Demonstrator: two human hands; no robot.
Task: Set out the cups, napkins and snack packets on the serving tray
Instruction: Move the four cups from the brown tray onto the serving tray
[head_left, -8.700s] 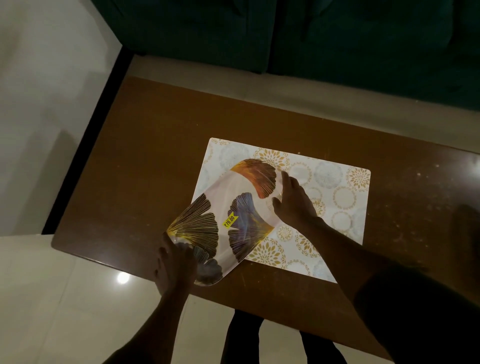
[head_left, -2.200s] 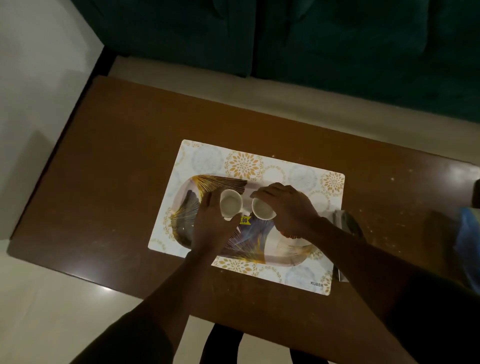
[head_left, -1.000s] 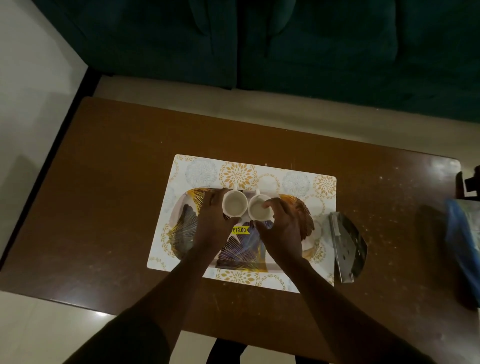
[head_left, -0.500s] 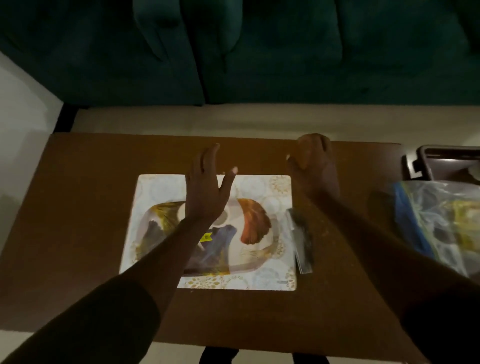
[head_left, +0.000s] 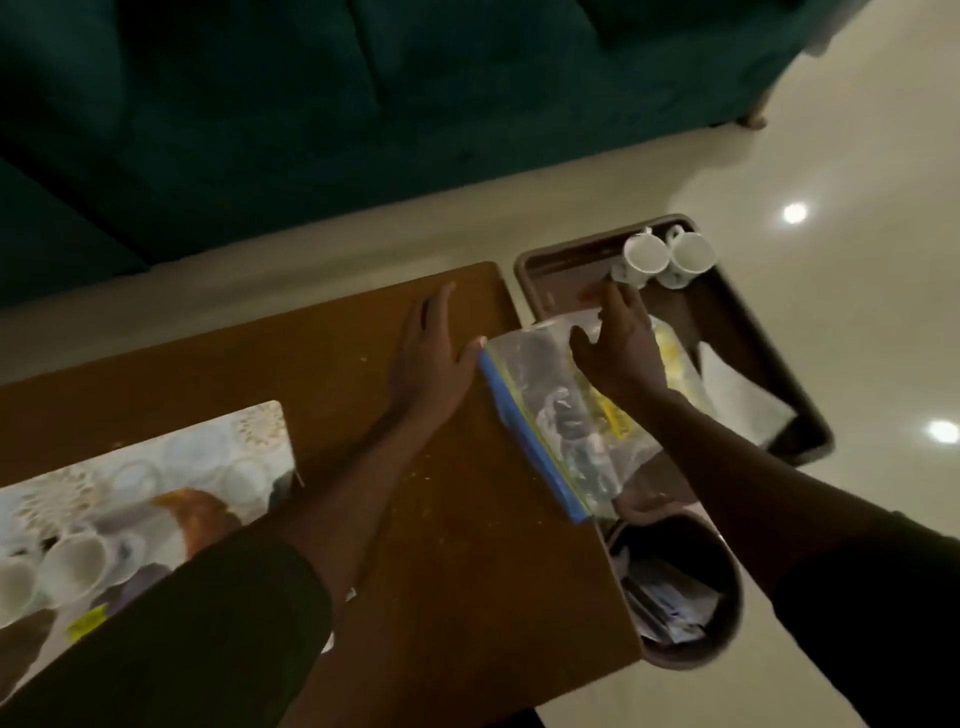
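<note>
Open, empty hands (head_left: 524, 348) over brown table (head_left: 467, 519); blurred bag (head_left: 561, 415), pale floor (head_left: 857, 260).

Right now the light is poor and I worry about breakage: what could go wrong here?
The clear zip bag overhangs the table's right edge, above the round bin; a nudge from the right hand could tip it in. That hand also reaches near two white cups crowded in the brown tray's far corner, so they could get knocked.

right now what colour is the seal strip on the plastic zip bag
Blue, running along the clear zip bag's table-side edge; the head view shows it best.
</note>
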